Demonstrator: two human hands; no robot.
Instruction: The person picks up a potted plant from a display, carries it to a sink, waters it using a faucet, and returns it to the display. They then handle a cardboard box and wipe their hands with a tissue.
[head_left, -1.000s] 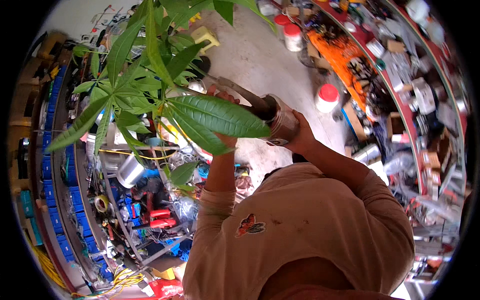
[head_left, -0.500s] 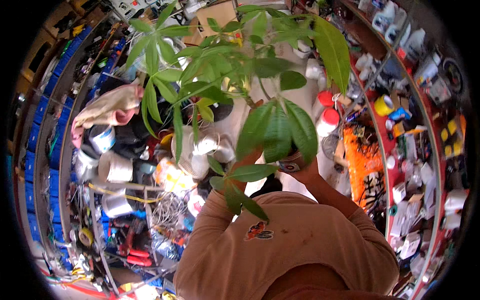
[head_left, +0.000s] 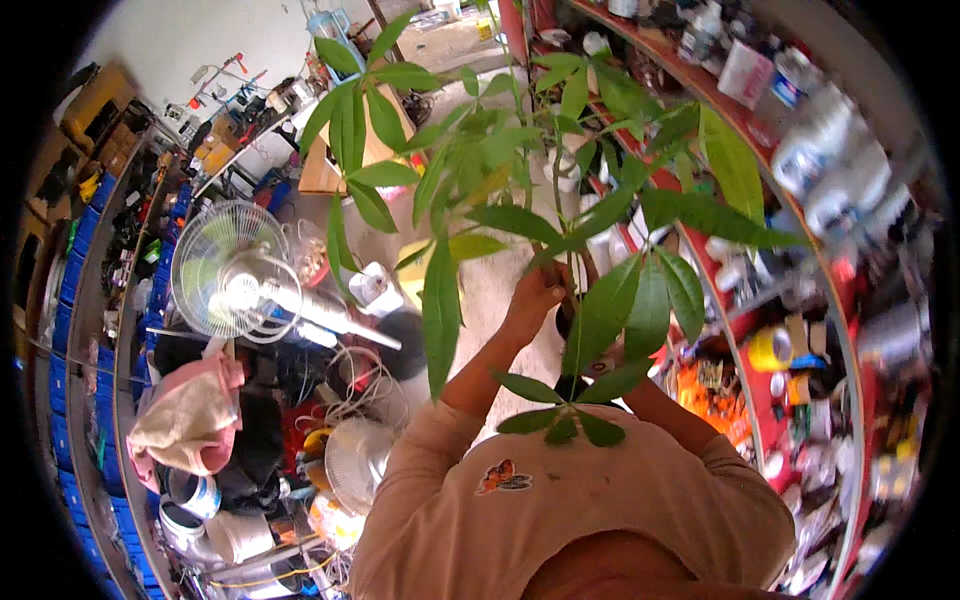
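Note:
A tall potted plant (head_left: 440, 315) with long green leaves stands in front of my chest, its foliage spreading across the middle of the view. My left hand (head_left: 536, 298) is closed around its stem, below the main cluster of leaves. A small part of the dark plant pot (head_left: 600, 368) shows between lower leaves. My right forearm (head_left: 655, 405) reaches toward that pot, but leaves cover the right hand and its fingers. Low leaves hang in front of my beige shirt (head_left: 600, 490).
A white fan (head_left: 235, 280) stands at left, with a second fan (head_left: 352, 465) nearer. Pink cloth (head_left: 190, 415) lies beside white buckets (head_left: 240, 538). Crowded red-edged shelves (head_left: 745, 385) run along the right, near an orange bag (head_left: 708, 400). Blue bins (head_left: 62, 335) line the left.
The view has shifted, showing more floor ahead and the whole standing fan. The plant appears farther right. My left hand on the stem shows more clearly; leaves now cover my right hand.

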